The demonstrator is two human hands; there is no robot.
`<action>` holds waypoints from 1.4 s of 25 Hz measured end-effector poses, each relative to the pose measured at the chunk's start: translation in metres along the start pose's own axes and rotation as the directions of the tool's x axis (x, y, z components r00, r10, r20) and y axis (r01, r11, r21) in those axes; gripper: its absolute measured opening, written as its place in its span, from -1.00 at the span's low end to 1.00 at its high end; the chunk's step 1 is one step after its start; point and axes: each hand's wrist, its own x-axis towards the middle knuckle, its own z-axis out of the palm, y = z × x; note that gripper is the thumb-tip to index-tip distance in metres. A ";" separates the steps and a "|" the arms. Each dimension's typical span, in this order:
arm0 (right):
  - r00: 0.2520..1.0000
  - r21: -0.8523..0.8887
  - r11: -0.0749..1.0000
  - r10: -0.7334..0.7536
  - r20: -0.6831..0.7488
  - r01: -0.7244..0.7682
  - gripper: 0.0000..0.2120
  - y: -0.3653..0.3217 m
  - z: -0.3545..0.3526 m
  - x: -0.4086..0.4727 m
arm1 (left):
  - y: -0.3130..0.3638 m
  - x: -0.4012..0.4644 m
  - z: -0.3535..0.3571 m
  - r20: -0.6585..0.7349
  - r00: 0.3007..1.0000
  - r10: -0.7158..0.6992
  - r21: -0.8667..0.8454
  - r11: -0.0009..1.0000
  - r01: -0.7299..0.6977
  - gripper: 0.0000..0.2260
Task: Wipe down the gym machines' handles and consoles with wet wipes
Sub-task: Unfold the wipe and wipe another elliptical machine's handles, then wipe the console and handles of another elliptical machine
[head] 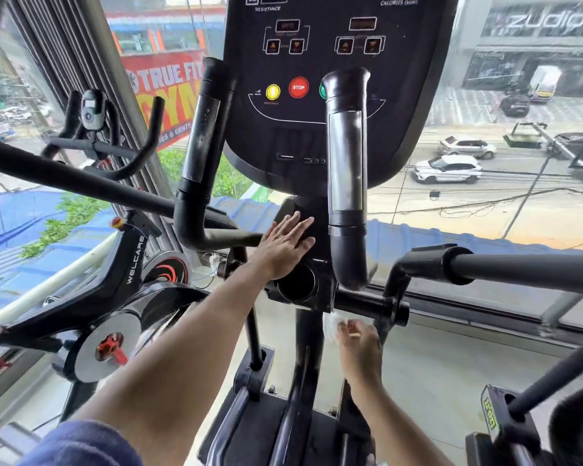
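Note:
A black elliptical machine stands in front of me, its console (330,38) high up with yellow, red and green buttons. Two upright handles, the left handle (201,142) and the right handle (346,163), rise in front of the console. My left hand (285,245) lies flat with straight fingers on the black centre post below the console, just above a round cup holder (297,284). Lower down, my right hand (359,351) pinches a crumpled white wet wipe (332,326) and holds it against the underside of the black crossbar (364,302).
A long swing arm (525,269) reaches in from the right and another (81,178) from the left. A black spin bike (115,274) stands at the left by the window. A glass wall lies ahead, with a street and cars below. Pedal frames fill the floor below me.

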 end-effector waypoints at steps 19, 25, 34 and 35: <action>0.646 -0.106 0.795 -0.398 0.651 0.597 -0.88 0.030 -0.047 -0.066 | 0.039 -0.362 0.173 0.140 0.766 -0.628 -0.509 0.617 0.600 -0.62; 0.420 -0.015 0.740 -0.365 0.831 0.672 -0.89 0.079 -0.070 -0.095 | 0.116 -0.458 0.223 0.210 0.537 -0.817 -0.552 0.354 0.755 -0.89; -0.113 0.220 0.716 -0.195 0.974 0.663 -0.88 0.130 -0.080 -0.266 | 0.231 -0.659 0.249 0.176 0.136 -0.975 -0.645 -0.010 0.764 -0.70; -0.175 0.258 0.697 -0.189 0.966 0.670 -0.87 0.131 -0.083 -0.294 | 0.245 -0.686 0.250 0.163 0.086 -0.983 -0.666 -0.045 0.744 -0.69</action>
